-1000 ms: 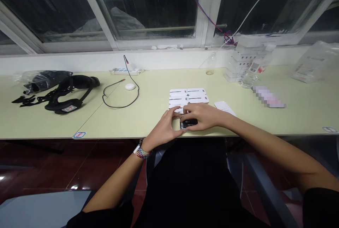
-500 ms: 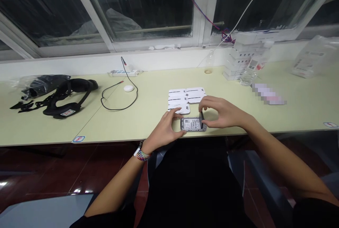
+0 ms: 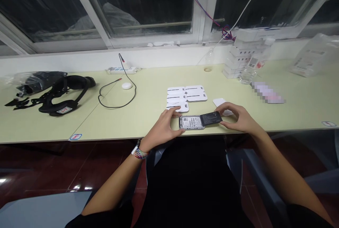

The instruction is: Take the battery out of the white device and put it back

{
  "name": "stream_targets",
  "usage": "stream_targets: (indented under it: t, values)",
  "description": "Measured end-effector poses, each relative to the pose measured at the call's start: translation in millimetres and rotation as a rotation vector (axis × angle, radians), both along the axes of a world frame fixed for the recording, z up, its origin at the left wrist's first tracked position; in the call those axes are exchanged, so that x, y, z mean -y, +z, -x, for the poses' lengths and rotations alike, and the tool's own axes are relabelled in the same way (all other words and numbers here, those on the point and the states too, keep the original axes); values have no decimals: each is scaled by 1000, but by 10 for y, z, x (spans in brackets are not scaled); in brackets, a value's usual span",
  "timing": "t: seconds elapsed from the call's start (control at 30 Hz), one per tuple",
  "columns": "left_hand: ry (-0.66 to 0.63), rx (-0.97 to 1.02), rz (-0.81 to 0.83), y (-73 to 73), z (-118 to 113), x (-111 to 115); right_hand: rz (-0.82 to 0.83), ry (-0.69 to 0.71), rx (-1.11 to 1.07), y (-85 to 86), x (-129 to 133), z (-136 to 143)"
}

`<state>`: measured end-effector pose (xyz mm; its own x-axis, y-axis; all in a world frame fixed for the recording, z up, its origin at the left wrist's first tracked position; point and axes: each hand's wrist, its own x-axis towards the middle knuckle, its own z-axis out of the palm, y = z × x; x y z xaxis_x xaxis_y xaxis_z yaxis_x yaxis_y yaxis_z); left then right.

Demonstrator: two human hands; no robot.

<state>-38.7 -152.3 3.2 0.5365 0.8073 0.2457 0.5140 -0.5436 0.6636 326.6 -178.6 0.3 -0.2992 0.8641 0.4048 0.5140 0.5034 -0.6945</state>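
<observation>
My left hand (image 3: 166, 125) grips the left end of a small device with its back open (image 3: 190, 122), fingers on the far edge and thumb on the near edge. A printed label shows inside its shallow case. Between the thumb and fingers of my right hand (image 3: 238, 117) is a flat black battery (image 3: 211, 118), held by its right end. The battery's left end meets or overlaps the device's right edge. Behind my right hand lies a white cover (image 3: 219, 101), partly hidden by the fingers. Several white devices marked with a W (image 3: 196, 96) lie in rows just beyond.
On the left are a black headset (image 3: 66, 94), a looped black cable (image 3: 116, 107), a white round piece (image 3: 126, 85) and a power strip (image 3: 122, 70). Stacked white boxes (image 3: 235, 60), a water bottle (image 3: 247, 74) and a plastic bag (image 3: 308, 58) stand at the back right.
My right hand has moved right and turned the battery from nearly upright over the device to lying nearly flat beside it. The white cover has come into view. My left hand keeps its grip.
</observation>
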Motion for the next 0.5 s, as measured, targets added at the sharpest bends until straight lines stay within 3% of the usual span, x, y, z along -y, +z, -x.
stream_targets:
  t: [0.5]
  values:
    - [-10,7,-33,-41,2,-26,38,25,4,-2,3,-31]
